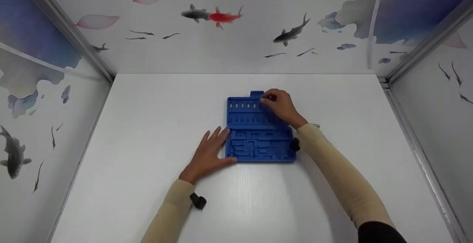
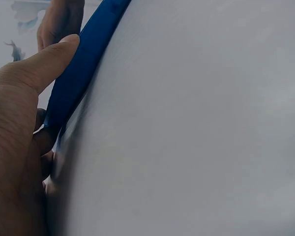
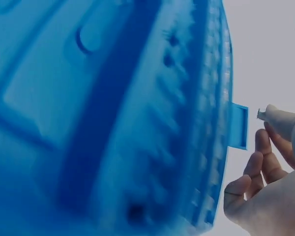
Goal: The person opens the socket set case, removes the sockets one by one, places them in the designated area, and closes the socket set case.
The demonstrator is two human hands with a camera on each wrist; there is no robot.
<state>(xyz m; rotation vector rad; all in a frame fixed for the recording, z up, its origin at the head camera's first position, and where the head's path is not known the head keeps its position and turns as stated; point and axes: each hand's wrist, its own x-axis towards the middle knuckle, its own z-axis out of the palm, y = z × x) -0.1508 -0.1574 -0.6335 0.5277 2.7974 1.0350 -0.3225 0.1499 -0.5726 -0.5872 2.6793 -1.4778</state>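
Note:
An opened blue plastic tool case (image 1: 260, 149) with moulded recesses lies on the table. My left hand (image 1: 210, 152) rests at its near left corner, fingers spread along the side; in the left wrist view the thumb (image 2: 54, 61) presses the case's front wall (image 2: 83, 64). My right hand (image 1: 281, 105) is over the far right part of the case. Between thumb and forefinger it pinches a small silvery metal piece (image 3: 261, 114), close to the case's protruding tab (image 3: 239, 126). The piece's exact kind is too small to tell. Several small pale pieces (image 1: 242, 105) sit in the far row.
Beside the right sleeve (image 1: 332, 165) a small silvery item (image 1: 316, 125) lies on the white table (image 1: 147, 113), partly hidden by the arm. White panels with painted fish (image 1: 221, 17) rise at the back and both sides. Each wrist carries a black camera (image 1: 198, 201).

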